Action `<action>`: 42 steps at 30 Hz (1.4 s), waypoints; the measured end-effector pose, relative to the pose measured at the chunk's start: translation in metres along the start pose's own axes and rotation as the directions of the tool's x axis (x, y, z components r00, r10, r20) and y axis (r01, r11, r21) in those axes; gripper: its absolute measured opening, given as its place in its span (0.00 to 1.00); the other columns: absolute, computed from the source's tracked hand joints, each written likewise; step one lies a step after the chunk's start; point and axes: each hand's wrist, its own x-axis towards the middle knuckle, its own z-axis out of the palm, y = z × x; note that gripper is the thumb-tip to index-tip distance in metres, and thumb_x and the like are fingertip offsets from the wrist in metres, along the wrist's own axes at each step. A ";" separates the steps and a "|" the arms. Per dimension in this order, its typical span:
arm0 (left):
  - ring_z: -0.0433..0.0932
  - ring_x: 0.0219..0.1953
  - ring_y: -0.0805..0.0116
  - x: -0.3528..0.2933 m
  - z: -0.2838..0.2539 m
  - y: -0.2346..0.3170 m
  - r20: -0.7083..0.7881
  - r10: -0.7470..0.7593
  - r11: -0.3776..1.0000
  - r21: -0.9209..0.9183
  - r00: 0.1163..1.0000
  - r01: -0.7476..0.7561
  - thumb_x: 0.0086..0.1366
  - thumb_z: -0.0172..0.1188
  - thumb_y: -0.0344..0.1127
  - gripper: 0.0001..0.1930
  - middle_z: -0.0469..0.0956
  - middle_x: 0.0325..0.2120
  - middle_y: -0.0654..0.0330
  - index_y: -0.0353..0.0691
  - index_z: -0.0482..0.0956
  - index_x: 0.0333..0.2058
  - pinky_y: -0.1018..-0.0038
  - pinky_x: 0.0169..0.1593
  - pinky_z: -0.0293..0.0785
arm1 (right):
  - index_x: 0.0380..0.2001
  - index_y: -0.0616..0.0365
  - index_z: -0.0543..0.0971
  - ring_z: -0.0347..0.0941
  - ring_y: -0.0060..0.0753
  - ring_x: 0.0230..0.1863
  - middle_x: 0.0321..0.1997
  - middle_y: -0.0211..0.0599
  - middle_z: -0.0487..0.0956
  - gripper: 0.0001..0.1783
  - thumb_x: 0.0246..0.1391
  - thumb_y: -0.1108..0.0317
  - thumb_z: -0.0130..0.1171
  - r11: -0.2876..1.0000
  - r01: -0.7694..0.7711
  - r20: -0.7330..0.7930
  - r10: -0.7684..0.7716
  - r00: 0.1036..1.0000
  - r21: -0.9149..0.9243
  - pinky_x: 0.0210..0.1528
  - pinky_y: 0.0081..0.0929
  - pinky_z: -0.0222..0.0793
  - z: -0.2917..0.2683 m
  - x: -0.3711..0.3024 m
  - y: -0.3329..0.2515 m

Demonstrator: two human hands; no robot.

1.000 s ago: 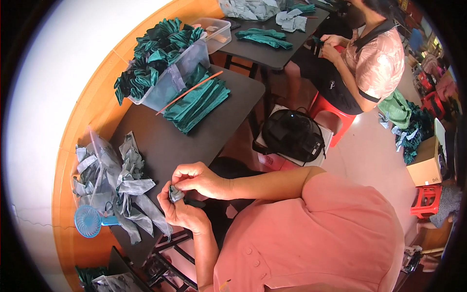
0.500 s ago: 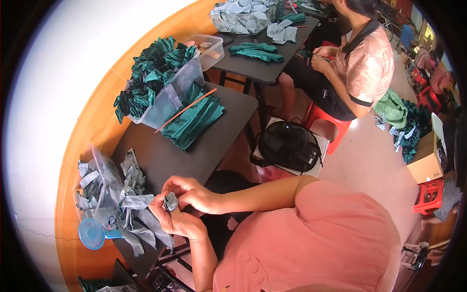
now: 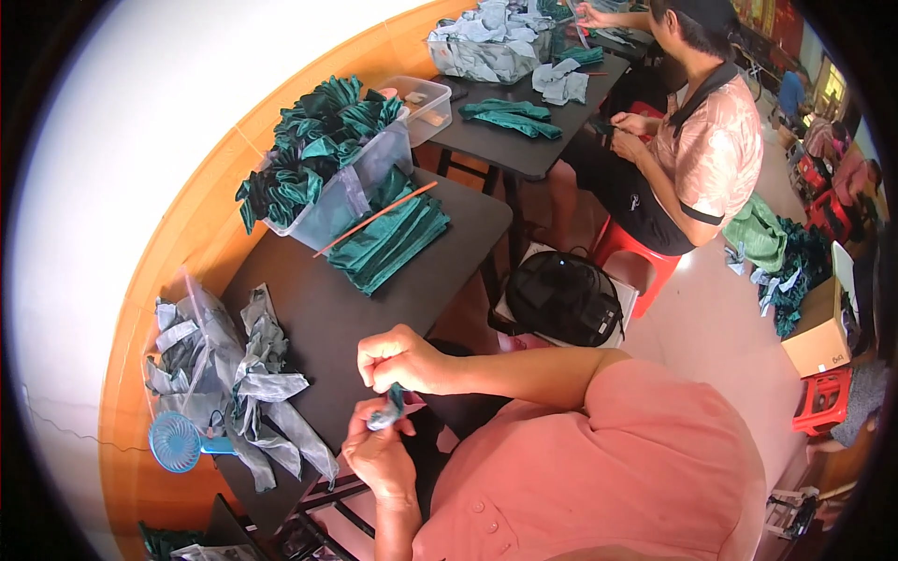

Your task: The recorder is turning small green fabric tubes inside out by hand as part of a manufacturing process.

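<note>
Between my two hands is a small green cloth strip (image 3: 396, 397) with a bunched grey side. My left hand (image 3: 379, 460) holds the bunched grey part in its fingertips, low beside the table edge. Just above it, my right hand (image 3: 404, 361) is closed, pinching the upper green end; its fingertips are partly hidden. Loose grey cloth strips (image 3: 271, 383) lie on the dark table (image 3: 341, 323) to the left of my hands, some hanging over the near edge.
Farther along the table are stacked green cloth strips (image 3: 398, 238) with an orange stick (image 3: 374, 220) across them, and a clear bin (image 3: 360, 182) heaped with green cloth. A small blue fan (image 3: 175, 442) stands left. A black backpack (image 3: 564, 292) and a seated co-worker (image 3: 716, 154) are right.
Both hands have shifted right, away from the grey strips. My right hand has risen above the left, drawing the green end upward. At the far table, a person's hand has come into view.
</note>
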 end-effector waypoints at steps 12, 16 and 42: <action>0.77 0.24 0.57 -0.005 -0.022 0.000 0.088 -0.377 0.899 -0.203 0.922 0.387 0.56 0.57 0.26 0.11 0.78 0.25 0.48 0.25 0.75 0.37 0.68 0.22 0.72 | 0.27 0.52 0.69 0.72 0.41 0.15 0.13 0.31 0.71 0.09 0.47 0.75 0.59 0.484 0.517 0.181 -0.582 0.793 -0.706 0.17 0.34 0.64 -0.007 0.009 0.024; 0.76 0.20 0.58 -0.017 -0.012 0.014 0.320 -0.470 0.841 -0.122 0.823 0.528 0.60 0.61 0.33 0.12 0.77 0.21 0.49 0.26 0.75 0.33 0.71 0.18 0.68 | 0.28 0.52 0.69 0.72 0.41 0.15 0.14 0.31 0.72 0.09 0.48 0.73 0.60 0.493 0.501 0.154 -0.586 0.795 -0.711 0.16 0.35 0.64 -0.005 0.012 0.035; 0.75 0.22 0.62 0.005 -0.006 0.011 0.551 -0.302 0.646 -0.482 0.778 0.592 0.66 0.49 0.62 0.32 0.77 0.26 0.53 0.30 0.77 0.36 0.72 0.25 0.65 | 0.30 0.62 0.77 0.70 0.27 0.27 0.30 0.34 0.75 0.09 0.44 0.76 0.66 0.725 0.561 0.385 -0.423 0.820 -0.400 0.24 0.22 0.63 -0.014 -0.010 -0.052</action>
